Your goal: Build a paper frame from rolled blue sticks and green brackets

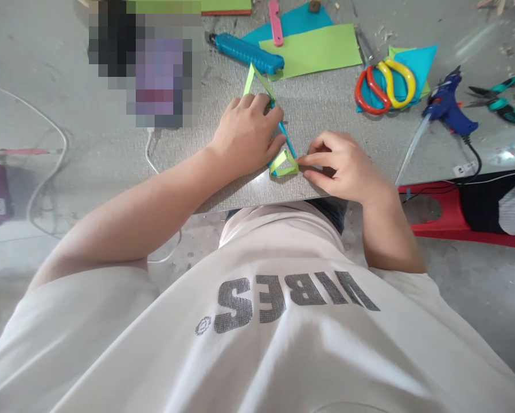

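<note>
- Paper-strip figure (288, 140) lies on the grey table (326, 109), close to the edge in front of the person, between and partly under the two hands.
- Its blue strip runs slantwise from the left hand's fingers down to a small green triangular loop (287, 171).
- At its far end, beyond the left hand, a green strip (249, 79) is bent to a sharp peak.
- Left hand (253, 129) rests palm down over the figure, with bent fingers at the upper part and the thumb near the loop; I cannot tell if the fingers are closed on the paper.
- Right hand (337, 163) comes from the side. Its index fingertip is at the loop's right corner, where the blue strip ends, and the thumb is just below; whether they pinch the paper, I cannot tell.
- Beyond the hands, a blue cutter (249, 53) and a pink tool (275, 23) lie partly over green and blue paper sheets (318, 51).
- Further right there are scissors (385, 77) with red and yellow handles, on other coloured paper.
- Next to them lies a blue glue gun (451, 106), then a cutting tool (494, 103) with green-and-black handles.
</note>
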`<state>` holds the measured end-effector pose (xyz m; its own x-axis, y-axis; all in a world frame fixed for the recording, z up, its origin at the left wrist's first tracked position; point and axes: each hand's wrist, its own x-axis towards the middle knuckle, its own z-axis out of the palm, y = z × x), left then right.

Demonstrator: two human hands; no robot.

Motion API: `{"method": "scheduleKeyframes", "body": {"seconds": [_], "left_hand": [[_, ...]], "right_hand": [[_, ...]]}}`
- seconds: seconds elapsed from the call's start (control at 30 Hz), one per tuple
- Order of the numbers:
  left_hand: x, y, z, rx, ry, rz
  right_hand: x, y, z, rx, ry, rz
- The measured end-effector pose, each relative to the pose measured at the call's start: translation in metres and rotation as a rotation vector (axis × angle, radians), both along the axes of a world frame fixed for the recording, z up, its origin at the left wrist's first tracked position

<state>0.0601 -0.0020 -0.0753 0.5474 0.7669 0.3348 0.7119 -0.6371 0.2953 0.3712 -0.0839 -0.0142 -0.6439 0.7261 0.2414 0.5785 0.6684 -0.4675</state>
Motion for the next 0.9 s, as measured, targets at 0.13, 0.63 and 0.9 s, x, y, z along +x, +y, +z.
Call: {"method": "scheduleKeyframes", "body": {"seconds": [0.13,0.63,0.9], "left_hand": [[0.007,-0.016,0.024,-0.046,0.060,0.039],[-0.012,0.014,-0.022,0.103,-0.046,-0.111],[-0.018,0.021,-0.020,0.084,-0.027,-0.142]], "right_hand": [[0.004,0.006,0.007,0.016,-0.095,0.037],[0.002,0.039,0.017,-0.004,-0.237,0.186],[-0.001,0.042,0.016,0.008,-0.234,0.177]]}}
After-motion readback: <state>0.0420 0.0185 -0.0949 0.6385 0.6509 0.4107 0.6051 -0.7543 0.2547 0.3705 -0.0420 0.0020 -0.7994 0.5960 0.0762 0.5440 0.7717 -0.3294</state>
